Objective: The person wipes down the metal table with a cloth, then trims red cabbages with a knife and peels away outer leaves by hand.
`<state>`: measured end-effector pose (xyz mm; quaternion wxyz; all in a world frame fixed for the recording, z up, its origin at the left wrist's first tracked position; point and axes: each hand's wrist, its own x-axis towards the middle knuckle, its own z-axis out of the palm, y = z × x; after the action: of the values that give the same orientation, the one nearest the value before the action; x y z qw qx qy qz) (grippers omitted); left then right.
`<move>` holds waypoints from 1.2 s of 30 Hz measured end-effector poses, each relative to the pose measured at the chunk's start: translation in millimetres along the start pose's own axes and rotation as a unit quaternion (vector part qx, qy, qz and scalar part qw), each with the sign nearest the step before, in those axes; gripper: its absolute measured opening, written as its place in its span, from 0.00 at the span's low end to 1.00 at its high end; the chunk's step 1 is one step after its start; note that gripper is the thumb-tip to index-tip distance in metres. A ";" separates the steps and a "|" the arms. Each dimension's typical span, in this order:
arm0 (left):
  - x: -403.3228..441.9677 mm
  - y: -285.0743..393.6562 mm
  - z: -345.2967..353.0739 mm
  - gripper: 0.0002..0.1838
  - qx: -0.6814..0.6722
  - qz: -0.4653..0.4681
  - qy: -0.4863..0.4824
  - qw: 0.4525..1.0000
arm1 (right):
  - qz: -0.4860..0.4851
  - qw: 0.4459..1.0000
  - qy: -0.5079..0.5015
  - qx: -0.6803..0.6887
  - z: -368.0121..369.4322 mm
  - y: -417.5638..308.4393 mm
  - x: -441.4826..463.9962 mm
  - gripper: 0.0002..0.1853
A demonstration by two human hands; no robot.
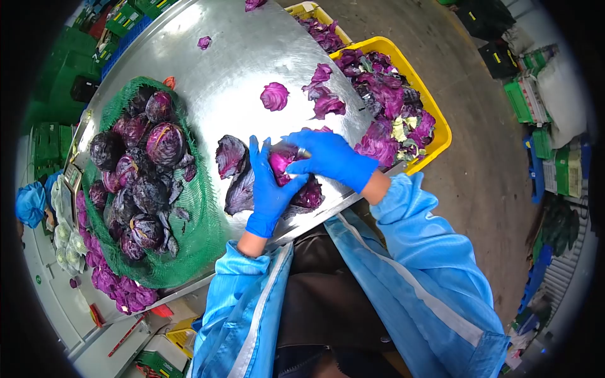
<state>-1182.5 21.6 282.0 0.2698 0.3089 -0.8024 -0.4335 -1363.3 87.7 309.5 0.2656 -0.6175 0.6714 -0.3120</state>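
A partly peeled red cabbage [281,162] sits at the near edge of the metal table, bright purple where its outer leaves are off. My left hand [267,194], in a blue glove, grips it from the left with thumb and fingers spread around it. My gloved right hand [337,159] reaches over its right side, fingers curled and pinching. A small pale, shiny bit shows between those fingers, too hidden to name. Dark loose outer leaves [231,157] lie left of my left hand, and another dark purple leaf [309,194] lies under my right hand.
Whole red cabbages [150,189] lie on a green net bag [195,236] at the left. A yellow crate [439,126] of leaves stands off the table's right edge, another yellow crate [309,9] beyond. Loose leaves [275,96] dot the metal table [233,75]. A blue-clad person [31,205] is far left.
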 end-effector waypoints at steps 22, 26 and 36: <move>-11.6 -12.8 5.3 0.73 -0.027 -0.059 -0.023 0.998 | -0.015 0.976 -0.196 -0.093 -40.9 -22.4 22.5 0.24; -14.8 -19.5 3.1 0.72 -0.100 -0.075 -0.060 0.990 | -0.046 0.963 -0.245 -0.098 -47.3 -16.9 25.2 0.28; -21.3 1.2 12.8 0.64 -0.111 -0.150 0.004 0.982 | -0.143 0.940 -0.279 -0.132 -45.8 -5.6 41.2 0.19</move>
<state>-1177.7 44.4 273.4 0.2377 0.3955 -0.6926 -0.5544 -1397.5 50.6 345.3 0.3114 -0.7987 0.5100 -0.0706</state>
